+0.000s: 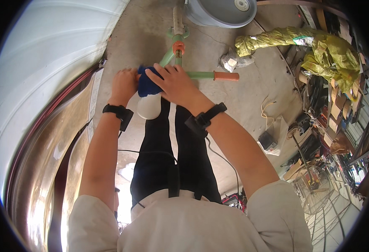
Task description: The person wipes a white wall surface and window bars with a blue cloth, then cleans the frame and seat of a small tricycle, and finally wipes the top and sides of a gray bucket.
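Note:
A child's scooter or similar ride-on with green handlebars (200,75) stands before me, an orange grip (226,76) on its right end and an orange collar (178,46) on its stem. My left hand (124,83) is closed around the bar's left end, where a little orange shows. A dark blue cloth (148,82) wraps the bar beside it. Across the cloth and the bar lies my right hand (175,83), its fingers spread and pressing the cloth. Below the cloth is a white rounded object (149,107), partly covered, perhaps a shoe.
A grey round tub (220,14) stands at the top. To the right are a yellow plastic wrapping (275,39), a clear plastic bag (231,61), a black box (267,140) on a white bag, a wire-cage fan (311,189) and piled cardboard. A white wall curves along the left.

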A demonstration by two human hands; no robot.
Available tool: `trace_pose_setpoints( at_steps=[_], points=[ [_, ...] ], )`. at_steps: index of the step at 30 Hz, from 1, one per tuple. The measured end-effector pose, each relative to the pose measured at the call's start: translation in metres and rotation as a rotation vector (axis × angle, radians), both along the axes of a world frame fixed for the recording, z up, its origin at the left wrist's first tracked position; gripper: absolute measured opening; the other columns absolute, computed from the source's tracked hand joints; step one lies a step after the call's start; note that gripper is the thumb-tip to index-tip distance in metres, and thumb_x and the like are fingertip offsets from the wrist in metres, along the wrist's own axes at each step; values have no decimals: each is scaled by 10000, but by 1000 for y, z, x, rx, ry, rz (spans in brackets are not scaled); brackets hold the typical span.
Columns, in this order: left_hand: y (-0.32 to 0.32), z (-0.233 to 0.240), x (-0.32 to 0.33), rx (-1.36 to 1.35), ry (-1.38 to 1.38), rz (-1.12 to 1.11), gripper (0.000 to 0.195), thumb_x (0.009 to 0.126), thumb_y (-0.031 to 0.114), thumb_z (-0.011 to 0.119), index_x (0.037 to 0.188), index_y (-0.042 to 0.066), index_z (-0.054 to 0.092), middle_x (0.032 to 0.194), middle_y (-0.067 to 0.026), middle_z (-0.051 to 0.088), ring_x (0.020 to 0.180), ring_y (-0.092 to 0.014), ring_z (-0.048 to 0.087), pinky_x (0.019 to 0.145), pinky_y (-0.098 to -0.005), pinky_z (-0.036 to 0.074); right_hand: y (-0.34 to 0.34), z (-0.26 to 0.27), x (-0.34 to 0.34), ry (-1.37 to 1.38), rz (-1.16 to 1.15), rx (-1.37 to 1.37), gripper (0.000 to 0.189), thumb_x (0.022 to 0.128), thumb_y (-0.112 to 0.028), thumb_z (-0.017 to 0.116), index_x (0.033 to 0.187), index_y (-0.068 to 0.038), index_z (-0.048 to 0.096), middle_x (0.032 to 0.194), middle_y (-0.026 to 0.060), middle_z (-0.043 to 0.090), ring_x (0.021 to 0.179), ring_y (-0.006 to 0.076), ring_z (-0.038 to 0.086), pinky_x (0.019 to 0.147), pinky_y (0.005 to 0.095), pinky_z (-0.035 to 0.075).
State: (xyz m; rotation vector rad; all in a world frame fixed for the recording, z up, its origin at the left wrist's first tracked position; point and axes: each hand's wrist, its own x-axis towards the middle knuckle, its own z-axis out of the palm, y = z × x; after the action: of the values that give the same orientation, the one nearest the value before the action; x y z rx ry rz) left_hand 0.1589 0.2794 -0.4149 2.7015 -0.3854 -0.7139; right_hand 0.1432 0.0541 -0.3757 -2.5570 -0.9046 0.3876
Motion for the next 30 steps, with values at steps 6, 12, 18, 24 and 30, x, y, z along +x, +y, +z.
trace_pose_setpoints(
  at_steps=[6,12,18,24,30],
  points=[
    [-21,42,-4,-814,288,365,662,740,71,743,1363,72,517,1283,-170,563,1173,-387,539,974,-464,455,-8,-18,7,6,56,48,669,728,-202,775,1320,-80,489,1163,113,580,1062,288,583,919,414,452],
    [-65,52,-9,-421,-53,-55,670,748,251,801,1330,41,542,1298,-137,575,1166,-350,544,1006,-443,439,-51,-3,12,-8,-171,-69,816,612,-248,862,1292,-18,473,1238,132,532,1096,285,572,913,432,466],
    [-54,69,-46,-399,-243,-13,463,759,97,721,1199,40,588,1211,-95,609,1133,-308,565,1017,-456,417,-71,-9,11,367,-280,-396,643,709,-244,786,1245,-50,488,1033,148,621,773,330,676,666,437,546],
    [-16,88,-68,-369,-385,300,506,678,-46,692,1166,39,589,1250,-137,596,1215,-370,531,1074,-471,400,-56,-20,7,266,-230,-81,502,770,-217,716,1199,-71,501,845,129,643,690,337,673,604,440,543],
    [-23,53,-22,-272,-161,44,411,672,-26,685,1058,11,549,1196,-178,607,1173,-398,554,997,-460,451,-55,-18,6,197,-214,-209,430,733,-143,724,1101,-65,515,766,101,607,607,316,655,545,426,523]
  ],
)
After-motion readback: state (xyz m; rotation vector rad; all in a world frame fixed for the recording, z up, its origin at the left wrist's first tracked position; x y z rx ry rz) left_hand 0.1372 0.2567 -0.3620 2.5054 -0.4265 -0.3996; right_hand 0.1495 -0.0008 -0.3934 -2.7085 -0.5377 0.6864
